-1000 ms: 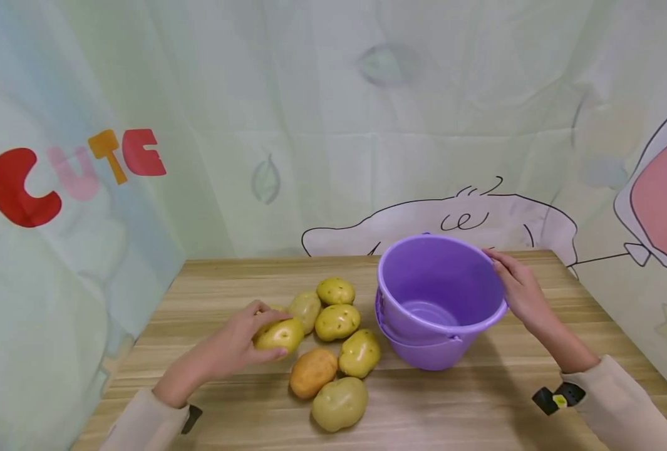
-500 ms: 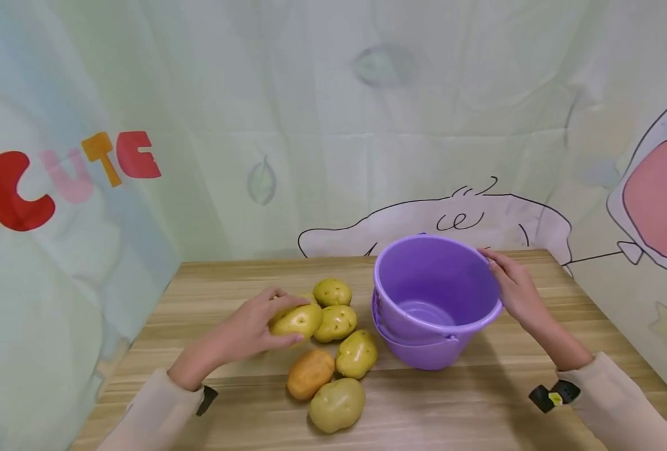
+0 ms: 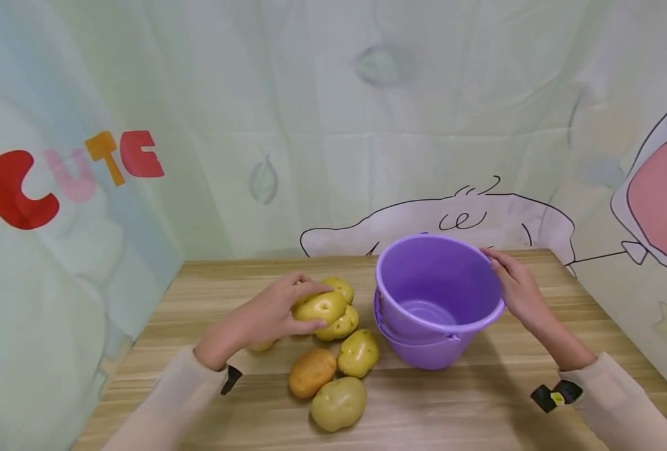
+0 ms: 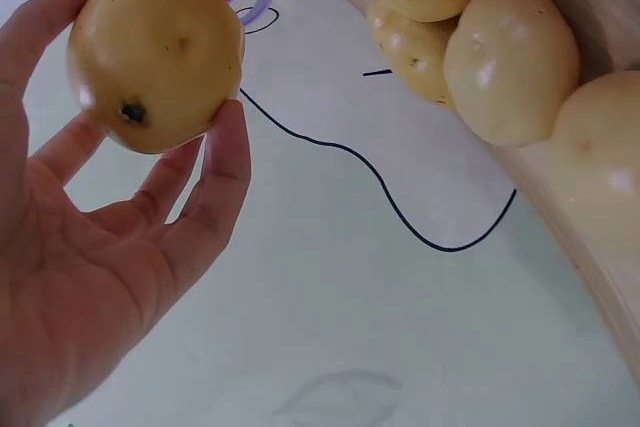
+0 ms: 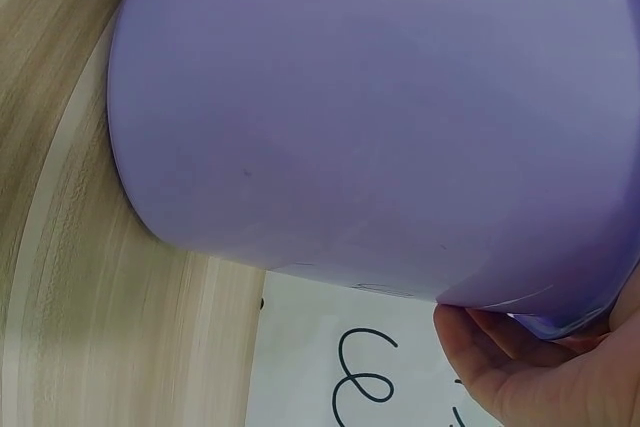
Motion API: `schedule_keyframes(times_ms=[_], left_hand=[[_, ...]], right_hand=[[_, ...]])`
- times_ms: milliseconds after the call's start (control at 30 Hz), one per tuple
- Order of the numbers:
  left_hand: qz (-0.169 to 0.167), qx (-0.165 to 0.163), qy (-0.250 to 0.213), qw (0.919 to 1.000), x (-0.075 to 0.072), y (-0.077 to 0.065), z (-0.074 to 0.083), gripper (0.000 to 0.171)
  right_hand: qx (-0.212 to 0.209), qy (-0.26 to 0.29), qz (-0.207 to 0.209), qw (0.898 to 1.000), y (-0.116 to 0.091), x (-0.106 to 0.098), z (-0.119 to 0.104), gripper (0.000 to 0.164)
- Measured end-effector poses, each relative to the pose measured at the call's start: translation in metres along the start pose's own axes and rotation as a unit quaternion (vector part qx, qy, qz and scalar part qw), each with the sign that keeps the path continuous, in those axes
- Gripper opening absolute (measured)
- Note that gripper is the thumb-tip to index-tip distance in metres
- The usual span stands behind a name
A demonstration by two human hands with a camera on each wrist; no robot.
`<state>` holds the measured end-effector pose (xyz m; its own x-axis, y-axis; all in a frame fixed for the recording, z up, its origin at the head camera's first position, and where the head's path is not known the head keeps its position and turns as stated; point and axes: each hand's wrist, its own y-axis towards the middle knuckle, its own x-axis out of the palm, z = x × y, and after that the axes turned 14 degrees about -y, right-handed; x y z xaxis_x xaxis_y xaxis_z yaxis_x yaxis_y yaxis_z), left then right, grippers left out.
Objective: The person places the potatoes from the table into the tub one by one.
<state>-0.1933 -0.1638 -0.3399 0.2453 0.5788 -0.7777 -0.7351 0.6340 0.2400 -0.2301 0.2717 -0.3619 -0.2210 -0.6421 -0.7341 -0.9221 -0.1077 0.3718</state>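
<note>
My left hand (image 3: 265,310) grips a yellow potato (image 3: 320,308) between thumb and fingers, above other potatoes on the table. Seen from the left wrist, the fingertips clasp this potato (image 4: 160,57) at its sides, and a dark spot shows on its skin. A purple bucket (image 3: 429,357) stands on the right side of the table, with no potato visible inside. My right hand (image 3: 522,288) holds the bucket's rim at its right side. In the right wrist view, fingers (image 5: 470,352) press against the bucket's outer wall (image 5: 370,117) near the rim.
Beside the bucket lie several potatoes, among them an orange-brown potato (image 3: 312,373), a yellow potato (image 3: 358,353) and a dull tan potato (image 3: 339,404). Another potato (image 3: 262,346) is partly hidden by the left wrist. A printed curtain (image 3: 243,125) hangs behind the wooden table (image 3: 440,413).
My left hand has carried the gripped potato to the right and a little upward, toward the bucket. The right hand and the bucket have stayed in place.
</note>
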Motion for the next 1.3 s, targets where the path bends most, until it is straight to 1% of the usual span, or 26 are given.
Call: schedule_keyframes(times_ms=[100,200,533,800,967,1033,1200,1300], left_hand=[[0.004,0.017,0.002,0.9998,0.000,0.006,0.002,0.058],[0.004,0.022,-0.001,0.9997,-0.001,0.010,0.003,0.058],[0.006,0.023,-0.002,0.9997,-0.007,0.017,0.010,0.058],[0.012,0.041,-0.002,0.9991,-0.012,0.025,0.018,0.057],[0.013,0.048,0.003,0.9988,-0.015,0.034,0.022,0.058],[0.013,0.050,-0.002,0.9987,-0.016,0.038,0.024,0.057],[0.017,0.054,-0.034,0.9978,-0.019,0.048,0.028,0.055],[0.021,0.052,-0.036,0.9978,-0.021,0.053,0.031,0.055]], right_hand=[[0.000,0.003,0.004,1.000,-0.001,0.000,0.000,0.041],[-0.002,0.006,0.006,1.000,-0.001,0.000,0.000,0.040],[-0.011,0.012,0.012,1.000,0.000,0.001,-0.002,0.040],[-0.013,0.007,0.010,1.000,0.000,0.001,-0.001,0.040],[-0.012,0.003,0.009,1.000,0.000,0.000,-0.001,0.040],[-0.011,0.004,0.009,1.000,-0.001,0.000,-0.002,0.040],[-0.008,0.008,0.005,1.000,-0.001,0.000,-0.002,0.041],[-0.009,0.009,0.004,1.000,-0.001,0.000,-0.002,0.041]])
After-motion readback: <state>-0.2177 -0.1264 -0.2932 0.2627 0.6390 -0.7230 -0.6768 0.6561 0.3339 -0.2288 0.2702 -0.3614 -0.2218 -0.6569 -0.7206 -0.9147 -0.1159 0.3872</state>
